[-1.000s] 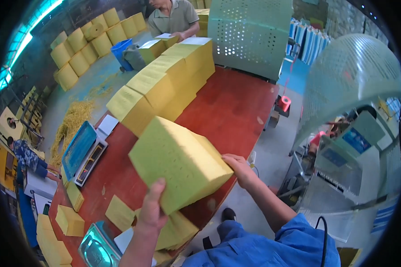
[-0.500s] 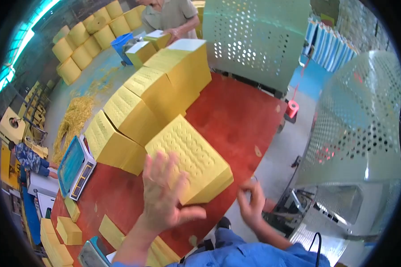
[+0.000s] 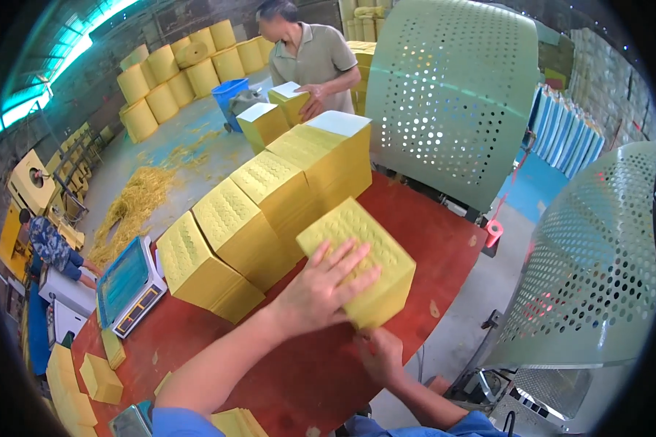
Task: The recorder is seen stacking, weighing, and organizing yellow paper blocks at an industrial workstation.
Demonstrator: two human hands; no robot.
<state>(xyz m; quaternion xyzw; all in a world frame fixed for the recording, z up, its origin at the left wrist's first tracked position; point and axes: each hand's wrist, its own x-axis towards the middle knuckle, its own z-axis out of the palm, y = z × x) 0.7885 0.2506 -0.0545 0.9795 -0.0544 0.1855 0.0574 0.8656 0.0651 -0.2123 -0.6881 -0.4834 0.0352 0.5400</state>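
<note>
A block-shaped stack of yellow paper sheets with an embossed top (image 3: pixel 351 220) stands at an angle on the red table (image 3: pixel 444 240). My left hand (image 3: pixel 326 284) lies on its top, fingers stretched and apart. My right hand (image 3: pixel 381 357) is closed at the stack's near lower corner; its curled fingers hide what they hold, if anything. Just left of this stack runs a row of similar yellow paper stacks (image 3: pixel 229 211), pressed side by side. The farthest of them carries a white sheet (image 3: pixel 340 122) on top.
A scale with a teal pan (image 3: pixel 127 280) sits at the table's left. Smaller yellow paper blocks (image 3: pixel 100 379) lie near it. Perforated green metal covers (image 3: pixel 452 95) stand beyond and right. Across the table, a co-worker (image 3: pixel 321 62) handles another stack; a second person (image 3: pixel 51 244) is far left.
My left hand has moved from the stack's near-left side onto its top. The right hand has come in to the stack's lower corner. The view has shifted, showing more of the co-worker.
</note>
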